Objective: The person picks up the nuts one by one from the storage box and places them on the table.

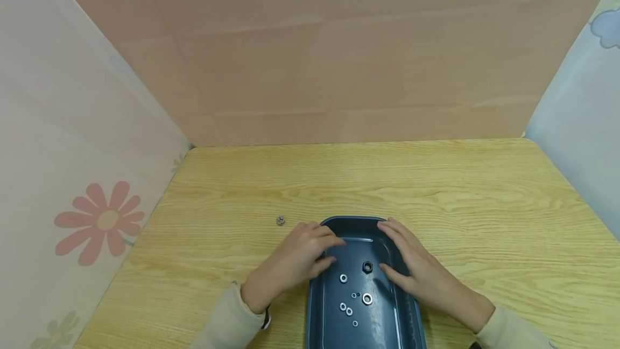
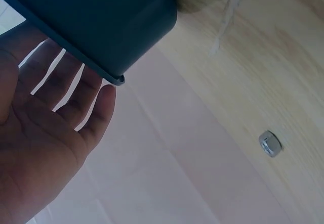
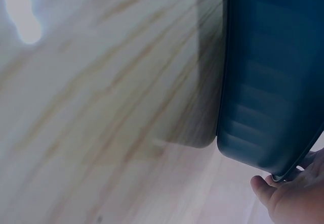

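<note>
The dark blue tray (image 1: 380, 333) lies on the wooden table (image 1: 508, 203), its near end cut off by the lower frame. At its far-left corner the left hand (image 1: 297, 255) rests loosely bent, thumb apart from the fingers; the right hand (image 1: 418, 271) spreads over the far-right rim. Between them sit a black nut (image 1: 367, 267) and smaller silver rings. A lone nut (image 1: 281, 221) lies left of the tray, with tabletop stretching beyond to the far edge.
</note>
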`<state>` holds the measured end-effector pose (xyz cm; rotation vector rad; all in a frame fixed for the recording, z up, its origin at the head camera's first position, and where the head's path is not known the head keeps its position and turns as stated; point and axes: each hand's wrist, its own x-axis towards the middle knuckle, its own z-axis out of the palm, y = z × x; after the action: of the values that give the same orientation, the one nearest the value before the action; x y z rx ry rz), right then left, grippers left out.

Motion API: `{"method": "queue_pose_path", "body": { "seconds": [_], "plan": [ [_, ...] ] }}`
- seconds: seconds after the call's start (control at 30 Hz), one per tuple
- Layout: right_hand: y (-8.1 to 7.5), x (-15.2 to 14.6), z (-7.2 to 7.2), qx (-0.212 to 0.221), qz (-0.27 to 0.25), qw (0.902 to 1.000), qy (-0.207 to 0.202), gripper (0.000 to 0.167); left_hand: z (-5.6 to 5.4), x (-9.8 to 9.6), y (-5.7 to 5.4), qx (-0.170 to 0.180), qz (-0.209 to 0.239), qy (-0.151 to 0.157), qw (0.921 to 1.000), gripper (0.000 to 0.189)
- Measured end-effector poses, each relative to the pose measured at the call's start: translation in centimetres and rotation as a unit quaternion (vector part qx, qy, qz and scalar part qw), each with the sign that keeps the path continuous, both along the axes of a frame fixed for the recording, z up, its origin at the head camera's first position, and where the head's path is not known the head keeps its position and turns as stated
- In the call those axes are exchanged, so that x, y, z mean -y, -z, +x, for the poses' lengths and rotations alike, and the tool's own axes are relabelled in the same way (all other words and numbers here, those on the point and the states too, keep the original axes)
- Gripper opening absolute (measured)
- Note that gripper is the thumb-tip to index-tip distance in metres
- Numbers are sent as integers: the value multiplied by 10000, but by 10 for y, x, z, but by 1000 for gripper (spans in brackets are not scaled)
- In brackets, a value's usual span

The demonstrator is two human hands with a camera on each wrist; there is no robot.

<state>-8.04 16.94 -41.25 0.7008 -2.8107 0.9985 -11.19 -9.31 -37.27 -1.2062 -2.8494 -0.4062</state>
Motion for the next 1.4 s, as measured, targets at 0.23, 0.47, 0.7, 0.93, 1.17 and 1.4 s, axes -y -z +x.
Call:
{"method": "queue_pose_path", "body": {
  "seconds": [0.23, 0.47, 0.7, 0.93, 1.17, 1.4],
  "plan": [
    [-2, 0, 1, 111, -59, 9999, -20, 73, 1, -4, 2, 21, -1, 69, 10000, 30],
    [-2, 0, 1, 136, -59, 9999, -33, 73, 1, -8, 6, 157, -70, 107, 9998, 29],
    [-1, -1, 1, 133, -39, 9999, -26, 73, -1, -12, 10, 182, -145, 157, 9996, 29],
    [0, -1, 0, 204, -26, 9998, -1, 74, -1, -15, 14, 169, -376, 183, 9990, 30],
    [-1, 0, 1, 180, -31, 9998, 5, 74, 0, -18, 17, 269, -467, 223, 9983, 31],
    [-1, -1, 1, 155, -4, 9999, 0, 74, -1, -21, 19, 331, -526, 187, 9979, 32]
  ]
}}
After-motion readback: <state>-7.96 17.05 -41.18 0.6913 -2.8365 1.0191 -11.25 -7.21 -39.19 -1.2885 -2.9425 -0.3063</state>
